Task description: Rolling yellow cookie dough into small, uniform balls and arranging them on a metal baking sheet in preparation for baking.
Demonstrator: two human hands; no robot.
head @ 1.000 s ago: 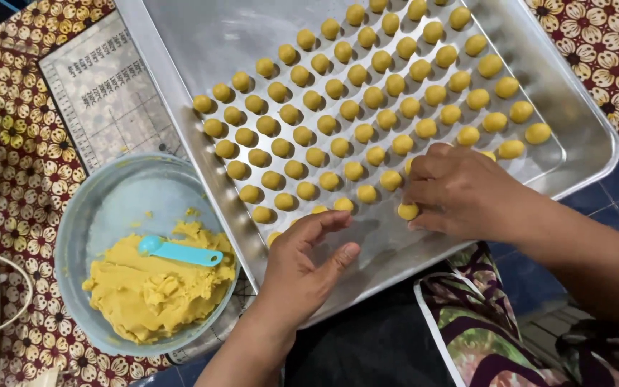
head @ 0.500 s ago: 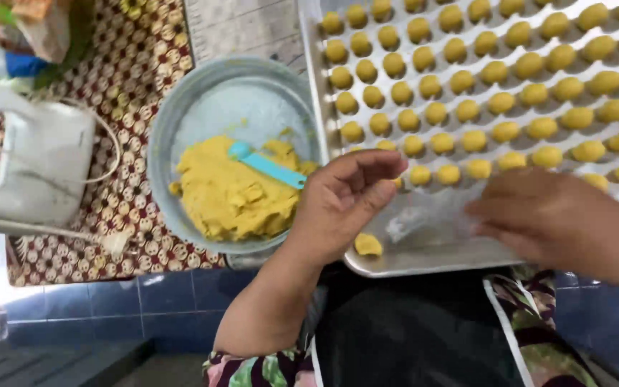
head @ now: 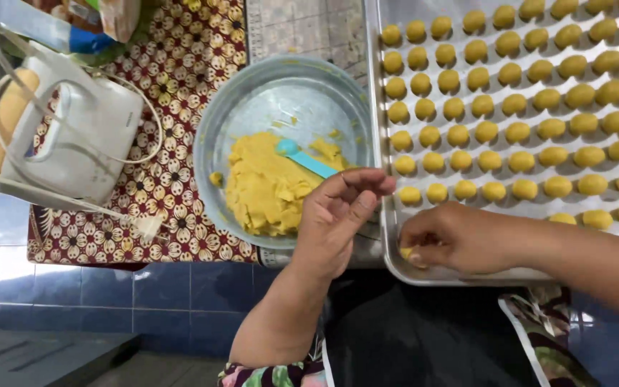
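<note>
One baking tray [head: 388, 266]; one bowl [head: 218, 122]; one blue spatula [head: 308, 159]; one white appliance [head: 80, 125]; two hands.

The metal tray [head: 387, 143] ran off the top and right edges, so its rows of dough balls [head: 496, 132] couldn't be counted. The right hand [head: 453, 240] covered most of one ball [head: 405, 252] (only a yellow sliver showed). The white mixer [head: 66, 122] was cropped at left.

A crumpled, cream-and-orange plastic packet [head: 120, 14] lies at the top left edge. Beside it sits what looks like a blue-and-clear wrapper [head: 73, 36], partly cut off.
</note>
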